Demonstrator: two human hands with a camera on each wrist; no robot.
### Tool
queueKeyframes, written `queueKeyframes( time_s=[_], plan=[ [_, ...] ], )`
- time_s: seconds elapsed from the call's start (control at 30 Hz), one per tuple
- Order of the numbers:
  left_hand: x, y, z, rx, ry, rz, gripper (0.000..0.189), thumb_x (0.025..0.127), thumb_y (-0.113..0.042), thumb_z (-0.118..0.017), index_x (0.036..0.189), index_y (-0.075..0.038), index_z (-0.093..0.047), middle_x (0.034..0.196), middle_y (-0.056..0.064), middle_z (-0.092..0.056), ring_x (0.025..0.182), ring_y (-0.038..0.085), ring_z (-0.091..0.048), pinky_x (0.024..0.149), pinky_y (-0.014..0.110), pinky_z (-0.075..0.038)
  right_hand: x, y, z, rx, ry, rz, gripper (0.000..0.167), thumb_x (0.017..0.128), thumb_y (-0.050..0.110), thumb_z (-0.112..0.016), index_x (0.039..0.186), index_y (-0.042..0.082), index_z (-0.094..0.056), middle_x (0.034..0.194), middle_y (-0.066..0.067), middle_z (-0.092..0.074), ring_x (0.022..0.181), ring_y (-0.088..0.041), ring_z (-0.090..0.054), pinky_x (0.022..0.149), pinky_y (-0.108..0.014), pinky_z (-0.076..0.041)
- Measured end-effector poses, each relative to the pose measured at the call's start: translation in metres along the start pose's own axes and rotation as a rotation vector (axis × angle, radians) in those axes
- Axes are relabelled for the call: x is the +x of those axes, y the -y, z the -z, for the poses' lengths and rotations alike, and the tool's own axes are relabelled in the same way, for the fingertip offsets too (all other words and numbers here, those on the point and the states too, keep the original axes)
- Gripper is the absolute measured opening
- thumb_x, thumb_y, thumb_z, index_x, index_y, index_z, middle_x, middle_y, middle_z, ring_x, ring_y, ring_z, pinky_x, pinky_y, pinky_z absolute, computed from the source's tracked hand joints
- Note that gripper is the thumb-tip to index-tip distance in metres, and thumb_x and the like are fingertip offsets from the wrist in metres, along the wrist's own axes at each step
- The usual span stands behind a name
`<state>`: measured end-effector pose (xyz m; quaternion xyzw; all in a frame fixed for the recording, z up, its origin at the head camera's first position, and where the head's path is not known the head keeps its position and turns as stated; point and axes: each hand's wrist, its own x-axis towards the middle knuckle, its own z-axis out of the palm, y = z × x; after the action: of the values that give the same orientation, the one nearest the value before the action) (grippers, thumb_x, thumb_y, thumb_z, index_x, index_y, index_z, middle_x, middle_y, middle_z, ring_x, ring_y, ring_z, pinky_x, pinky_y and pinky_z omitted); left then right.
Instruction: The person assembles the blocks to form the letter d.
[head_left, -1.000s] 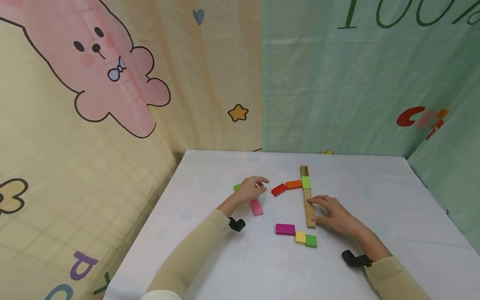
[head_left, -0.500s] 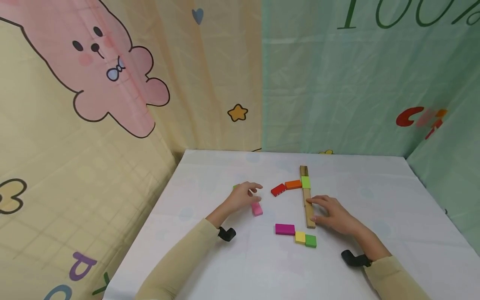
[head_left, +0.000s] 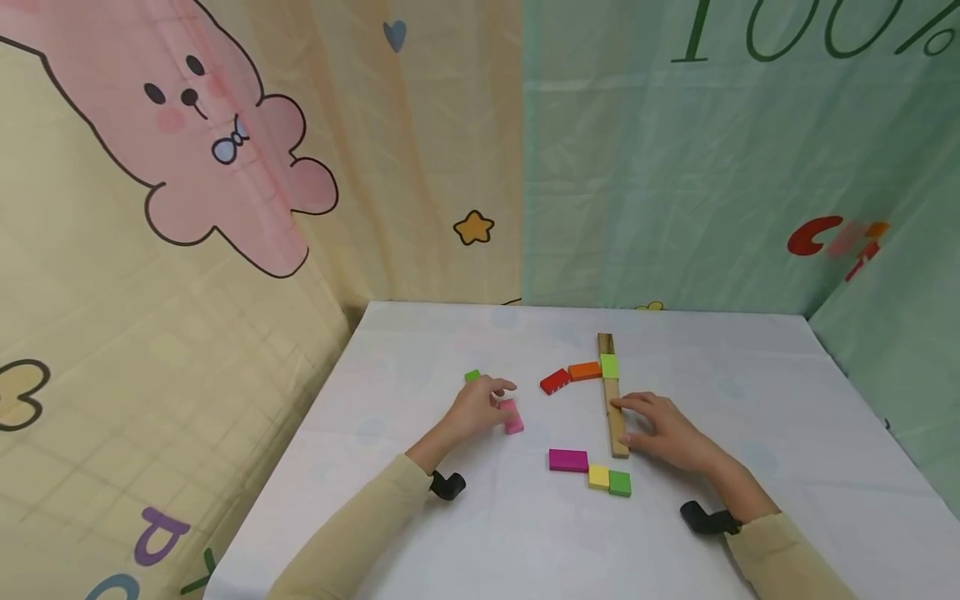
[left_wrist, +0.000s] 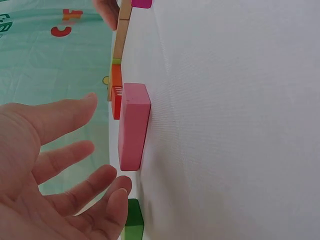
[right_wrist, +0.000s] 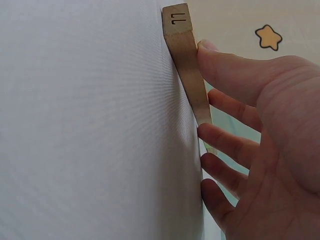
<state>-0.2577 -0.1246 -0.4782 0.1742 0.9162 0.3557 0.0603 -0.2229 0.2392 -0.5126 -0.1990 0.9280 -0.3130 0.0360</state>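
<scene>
My left hand [head_left: 474, 408] hovers over a pink block [head_left: 512, 417], its thumb and fingers spread apart. In the left wrist view a gap shows between that hand [left_wrist: 65, 170] and the pink block [left_wrist: 134, 127]. A green block [head_left: 472, 376] lies just beyond the same hand, partly hidden. My right hand [head_left: 667, 429] rests thumb and fingertips against a plain wooden block [head_left: 617, 429] in a straight row. The right wrist view shows the thumb on this wooden block [right_wrist: 187, 62], marked 11 on its end, without fingers wrapped round it.
Along the wooden row is a light green block [head_left: 609, 367]. An orange block [head_left: 585, 372] meets it from the left, and a red block [head_left: 555, 382] sits beside the orange one. Nearer lie magenta [head_left: 568, 460], yellow [head_left: 598, 477] and green [head_left: 619, 483] blocks on the white table [head_left: 480, 533].
My left hand has drawn back and to the left, from beside the red block to above the pink one. The right hand stays at the wooden row.
</scene>
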Motion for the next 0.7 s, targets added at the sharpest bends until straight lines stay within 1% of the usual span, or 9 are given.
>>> queueKeyframes(
  time_s=[0.13,0.27,0.37,0.43,0.57,0.7],
  plan=[
    [-0.004,0.002,-0.002,-0.014,-0.017,0.029,0.049,0.082,-0.020,-0.084,0.128,-0.008,-0.069,0.112,0.010,-0.065,0.087,0.020,-0.055,0.067,0.029,-0.050,-0.001,0.000,0.000,0.001,0.008,-0.015,0.066,0.089,0.039,-0.077,0.146,0.018,-0.054,0.146,-0.018,-0.045,0.133,-0.042,-0.036,0.100,-0.066,-0.039],
    [-0.007,0.005,-0.004,-0.014,-0.039,0.055,0.051,0.081,-0.021,-0.086,0.126,-0.006,-0.070,0.101,0.008,-0.064,0.082,0.020,-0.052,0.063,0.029,-0.045,-0.001,0.001,0.001,0.006,0.008,-0.019,0.065,0.089,0.037,-0.078,0.146,0.018,-0.054,0.147,-0.018,-0.045,0.133,-0.042,-0.036,0.100,-0.066,-0.039],
    [-0.008,0.008,-0.008,0.005,-0.047,0.061,0.051,0.081,-0.021,-0.086,0.126,-0.006,-0.070,0.095,0.005,-0.062,0.084,0.019,-0.052,0.064,0.029,-0.044,-0.001,0.002,0.001,0.001,0.005,-0.014,0.065,0.089,0.037,-0.078,0.146,0.018,-0.054,0.146,-0.018,-0.045,0.133,-0.042,-0.036,0.100,-0.067,-0.039],
    [-0.008,0.009,-0.010,0.010,-0.051,0.066,0.051,0.080,-0.022,-0.087,0.126,-0.006,-0.070,0.097,0.003,-0.060,0.087,0.018,-0.052,0.068,0.030,-0.046,-0.001,0.002,0.001,0.003,0.005,-0.017,0.065,0.089,0.037,-0.078,0.146,0.018,-0.054,0.146,-0.017,-0.045,0.133,-0.042,-0.036,0.100,-0.067,-0.039],
    [-0.009,0.009,-0.013,0.011,-0.055,0.086,0.056,0.077,-0.026,-0.089,0.126,-0.006,-0.070,0.101,0.004,-0.058,0.092,0.020,-0.052,0.074,0.033,-0.047,-0.002,0.005,0.002,0.007,0.012,-0.014,0.064,0.090,0.036,-0.077,0.147,0.018,-0.053,0.147,-0.018,-0.044,0.134,-0.042,-0.035,0.101,-0.067,-0.038],
    [-0.007,0.010,-0.016,0.037,-0.058,0.095,0.060,0.075,-0.033,-0.091,0.124,-0.007,-0.070,0.104,0.005,-0.059,0.093,0.020,-0.050,0.074,0.032,-0.047,-0.002,0.006,0.002,0.010,0.013,-0.017,0.064,0.090,0.037,-0.077,0.147,0.018,-0.053,0.148,-0.018,-0.044,0.134,-0.042,-0.035,0.101,-0.066,-0.038]
  ],
)
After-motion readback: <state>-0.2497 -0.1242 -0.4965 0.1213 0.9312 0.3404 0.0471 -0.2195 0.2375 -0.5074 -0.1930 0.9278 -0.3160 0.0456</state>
